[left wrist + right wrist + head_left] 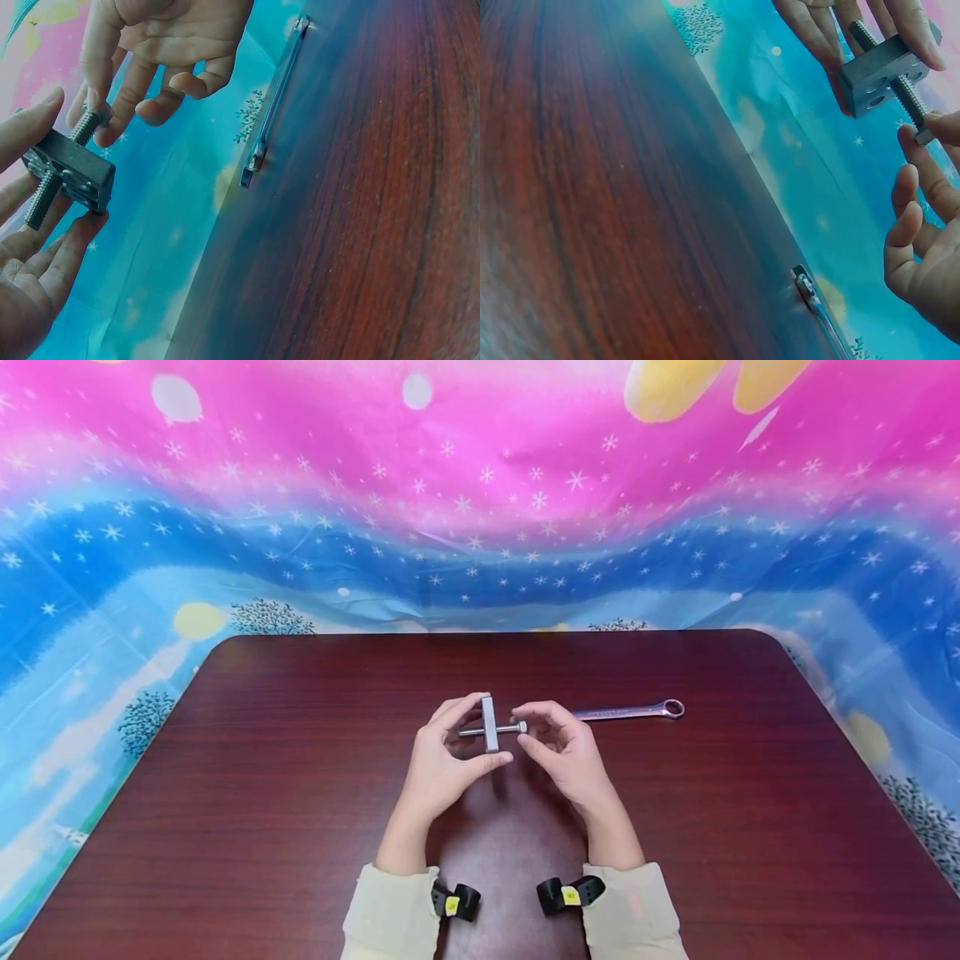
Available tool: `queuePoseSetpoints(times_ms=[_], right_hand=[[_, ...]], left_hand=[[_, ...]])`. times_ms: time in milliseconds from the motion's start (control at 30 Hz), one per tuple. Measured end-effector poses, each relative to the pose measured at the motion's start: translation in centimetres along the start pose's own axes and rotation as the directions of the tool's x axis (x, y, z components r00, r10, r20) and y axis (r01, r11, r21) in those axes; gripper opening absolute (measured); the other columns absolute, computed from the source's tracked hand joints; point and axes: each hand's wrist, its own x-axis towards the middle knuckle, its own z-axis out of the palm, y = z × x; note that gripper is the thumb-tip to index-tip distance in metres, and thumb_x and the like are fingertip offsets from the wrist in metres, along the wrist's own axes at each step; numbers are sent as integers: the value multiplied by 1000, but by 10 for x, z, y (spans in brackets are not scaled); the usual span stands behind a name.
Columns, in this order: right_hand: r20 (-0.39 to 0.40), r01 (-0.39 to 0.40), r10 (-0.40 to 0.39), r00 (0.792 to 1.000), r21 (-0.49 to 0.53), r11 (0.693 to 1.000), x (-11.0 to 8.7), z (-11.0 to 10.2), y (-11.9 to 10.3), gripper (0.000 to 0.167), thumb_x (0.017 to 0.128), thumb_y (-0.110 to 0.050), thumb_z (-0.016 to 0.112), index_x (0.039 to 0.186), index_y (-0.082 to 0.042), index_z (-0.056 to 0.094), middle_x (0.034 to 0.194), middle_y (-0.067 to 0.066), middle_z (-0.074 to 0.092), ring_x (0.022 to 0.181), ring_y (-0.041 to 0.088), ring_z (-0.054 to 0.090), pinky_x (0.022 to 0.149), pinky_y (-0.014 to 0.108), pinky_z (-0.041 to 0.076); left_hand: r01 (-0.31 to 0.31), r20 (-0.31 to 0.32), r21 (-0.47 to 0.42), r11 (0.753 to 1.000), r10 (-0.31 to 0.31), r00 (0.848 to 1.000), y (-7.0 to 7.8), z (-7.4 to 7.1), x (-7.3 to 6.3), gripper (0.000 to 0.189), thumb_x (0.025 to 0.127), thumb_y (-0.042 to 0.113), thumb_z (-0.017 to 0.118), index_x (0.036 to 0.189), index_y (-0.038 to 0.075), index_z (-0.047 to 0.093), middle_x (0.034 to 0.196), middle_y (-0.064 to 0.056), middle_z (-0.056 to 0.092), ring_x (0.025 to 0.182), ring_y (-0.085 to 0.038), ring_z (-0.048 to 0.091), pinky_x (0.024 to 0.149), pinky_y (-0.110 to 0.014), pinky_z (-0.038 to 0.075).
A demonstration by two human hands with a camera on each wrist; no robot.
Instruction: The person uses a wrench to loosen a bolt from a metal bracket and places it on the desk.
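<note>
A small grey metal block (490, 725) with several holes is held up above the table. My left hand (441, 762) grips it by its two ends, thumb at the near end and fingertips at the far one. A threaded bolt (909, 99) passes through a hole in the block and sticks out on both sides. The thumb and index finger of my right hand (576, 762) pinch the bolt's head (522, 727). Its other fingers are loosely bent in the right wrist view. The bolt's free threaded end (41, 204) points into my left palm's space.
A chrome wrench (630, 712) lies on the dark red wooden table (262, 793), behind and right of my right hand, partly hidden by it in the head view. A printed pink and blue cloth (480, 552) hangs behind the table. Each sleeve carries a black wrist camera (457, 903).
</note>
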Motion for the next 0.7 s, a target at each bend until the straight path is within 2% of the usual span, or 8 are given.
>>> queuePoseSetpoints(times_ms=[100, 233, 367, 467, 533, 700], right_hand=[[-8, -4, 4, 1000, -5, 1000, 0, -1, 0, 28, 91, 2, 66, 119, 2, 63, 107, -11, 68, 88, 8, 57, 70, 20, 50], [-36, -17, 17, 999, 7, 1000, 1, 0, 0, 22, 94, -1, 64, 115, 4, 64, 95, -13, 69, 84, 6, 62, 71, 22, 52], [-69, -38, 41, 997, 34, 999, 2, 3, -1, 16, 96, -5, 62, 107, 7, 66, 78, -10, 68, 69, 11, 65, 63, 24, 52], [-93, -51, 55, 994, 41, 998, 3, 4, -1, 17, 97, -7, 62, 104, 8, 66, 71, -8, 67, 63, 16, 63, 58, 24, 51], [-94, -48, 52, 994, 39, 998, 3, 4, -1, 16, 96, -5, 63, 105, 8, 66, 74, -6, 68, 66, 15, 63, 62, 24, 53], [-39, -24, 25, 999, 9, 1000, 0, 1, -2, 24, 91, 0, 67, 115, 2, 65, 98, -5, 69, 83, 9, 59, 68, 21, 51]], left_hand=[[-2, 6, 2, 1000, 2, 1000, 0, 0, 0, 70, 75, 9, 87, 137, 19, 59, 127, -6, 59, 116, -29, 64, 92, -52, 57], [-9, 11, -1, 1000, 9, 1000, 1, 1, -1, 71, 74, 7, 87, 138, 18, 59, 126, -6, 60, 116, -28, 64, 92, -50, 58], [-17, 22, -26, 1000, 17, 1000, 1, 3, 1, 71, 74, 5, 87, 138, 16, 59, 127, -8, 60, 118, -31, 63, 93, -53, 57], [-18, 26, -40, 999, 19, 999, 1, 4, 1, 71, 73, 4, 87, 138, 15, 59, 127, -8, 60, 119, -33, 62, 94, -57, 55], [-16, 24, -36, 999, 17, 1000, 1, 4, 1, 71, 73, 5, 87, 138, 16, 59, 127, -8, 60, 118, -33, 62, 94, -57, 54], [0, 4, -4, 1000, 0, 1000, 1, 1, -1, 70, 74, 7, 87, 137, 18, 59, 126, -6, 59, 116, -27, 64, 93, -55, 56]])
